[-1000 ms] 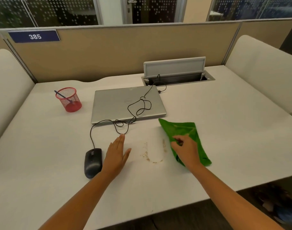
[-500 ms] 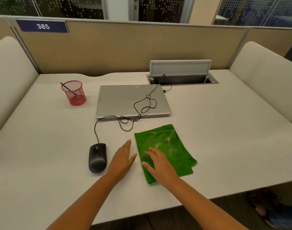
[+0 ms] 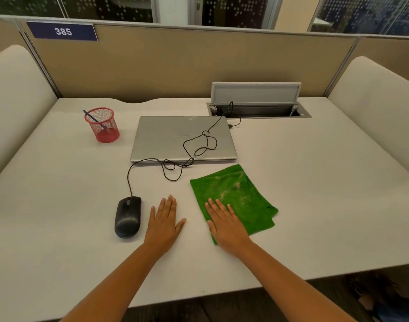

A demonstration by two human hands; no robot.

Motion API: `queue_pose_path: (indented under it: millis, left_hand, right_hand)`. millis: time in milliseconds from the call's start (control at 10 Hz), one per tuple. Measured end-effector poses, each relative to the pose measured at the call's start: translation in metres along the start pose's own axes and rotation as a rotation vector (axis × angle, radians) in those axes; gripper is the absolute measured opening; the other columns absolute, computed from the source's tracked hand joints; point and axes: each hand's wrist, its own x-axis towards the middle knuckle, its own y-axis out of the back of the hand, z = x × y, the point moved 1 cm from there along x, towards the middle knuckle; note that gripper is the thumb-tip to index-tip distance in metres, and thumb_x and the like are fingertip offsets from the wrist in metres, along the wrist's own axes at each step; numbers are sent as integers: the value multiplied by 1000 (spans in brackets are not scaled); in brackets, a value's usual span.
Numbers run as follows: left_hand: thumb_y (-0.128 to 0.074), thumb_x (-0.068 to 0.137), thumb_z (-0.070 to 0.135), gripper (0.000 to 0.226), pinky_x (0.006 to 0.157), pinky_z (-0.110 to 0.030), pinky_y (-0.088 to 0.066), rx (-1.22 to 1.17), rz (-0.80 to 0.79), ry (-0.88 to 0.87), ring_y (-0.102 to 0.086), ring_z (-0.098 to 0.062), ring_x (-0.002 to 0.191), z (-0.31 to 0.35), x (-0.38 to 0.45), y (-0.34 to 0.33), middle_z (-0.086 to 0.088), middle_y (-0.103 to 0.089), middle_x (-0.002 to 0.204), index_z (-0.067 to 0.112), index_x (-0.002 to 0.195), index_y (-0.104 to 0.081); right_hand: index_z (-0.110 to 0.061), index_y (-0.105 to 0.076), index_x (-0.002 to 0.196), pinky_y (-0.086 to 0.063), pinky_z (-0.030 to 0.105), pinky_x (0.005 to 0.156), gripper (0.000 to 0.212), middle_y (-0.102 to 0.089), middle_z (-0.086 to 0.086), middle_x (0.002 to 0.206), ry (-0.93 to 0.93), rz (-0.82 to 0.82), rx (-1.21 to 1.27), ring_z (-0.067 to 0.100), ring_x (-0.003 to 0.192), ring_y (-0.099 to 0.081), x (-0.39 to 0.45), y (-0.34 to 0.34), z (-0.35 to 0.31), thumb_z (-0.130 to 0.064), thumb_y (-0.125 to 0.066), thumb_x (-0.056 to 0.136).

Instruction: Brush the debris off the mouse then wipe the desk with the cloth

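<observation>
Since 0.5 s ago, little is changed: the right hand (image 3: 227, 226) is still laid flat on the green cloth (image 3: 236, 196), fingers (image 3: 218, 206) now straighter and held together, nothing gripped. The left hand (image 3: 164, 223) stays pressed flat on the white table (image 3: 314, 194), fingers extended, just right of the glossy black mouse (image 3: 127, 217). The fuzzy folded cloth is speckled with pale debris. A thin black cable (image 3: 175, 168) is looped over the smooth silver laptop (image 3: 161, 138). A red mesh cup (image 3: 102, 125) is seen far left.

Both forearms reach forward, left hand (image 3: 164, 223) and right hand (image 3: 226, 225) lying palm-down, fingers (image 3: 169, 205) straight.
</observation>
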Motion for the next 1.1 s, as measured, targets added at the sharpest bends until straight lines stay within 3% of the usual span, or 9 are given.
queue_pose_path:
  millis: [100, 200, 300, 800, 1000, 1100]
  left_hand:
    - [-17, 96, 51, 68, 110, -34, 13, -22, -15, 0, 16, -18, 140, 7, 2, 0, -5, 13, 154, 12, 145, 10]
    - [15, 78, 70, 88, 108, -32, 17, -5, -3, -62, 20, -17, 138, 21, 5, 4, -2, 20, 150, 12, 144, 12]
    - [32, 58, 75, 111, 109, -33, 15, -27, 5, -67, 16, -18, 140, 35, 10, 5, -3, 15, 152, 12, 145, 8]
    - [29, 60, 76, 111, 110, -32, 12, -4, 7, -54, 11, -17, 141, 65, 12, -1, -3, 7, 154, 11, 146, 2]
    - [30, 58, 78, 114, 111, -32, 10, -19, 2, -41, 6, -19, 142, 49, 7, -3, -3, 3, 155, 11, 146, -1]
    - [29, 59, 78, 113, 110, -31, 11, -36, -16, -41, 7, -19, 142, 51, 8, -5, -3, 4, 155, 12, 146, 0]
  right_hand:
    - [-19, 1, 148, 12, 32, 113, 53, 4, -3, 158, -59, -4, 8, 13, 145, 7, -1, 4, 33, -34, -17, 99]
    - [-19, 2, 147, 10, 32, 113, 53, 4, -3, 158, -118, 1, -3, 13, 145, 7, -7, 10, 69, -32, -17, 100]
    - [-18, 0, 148, 7, 32, 114, 52, 2, -2, 158, -186, 19, -16, 13, 145, 4, -19, 18, 109, -31, -18, 100]
    - [-14, -6, 148, -6, 40, 116, 51, -4, 2, 158, -468, -39, -40, 17, 145, -5, -94, 61, 292, -24, -23, 101]
    - [-11, -9, 148, -4, 43, 116, 54, -6, 5, 158, -495, -9, 30, 22, 146, -2, -90, 63, 290, -32, -25, 100]
    - [-7, -7, 147, -2, 43, 118, 70, -2, 10, 158, -516, 80, 10, 26, 145, 0, -86, 52, 276, -53, -16, 94]
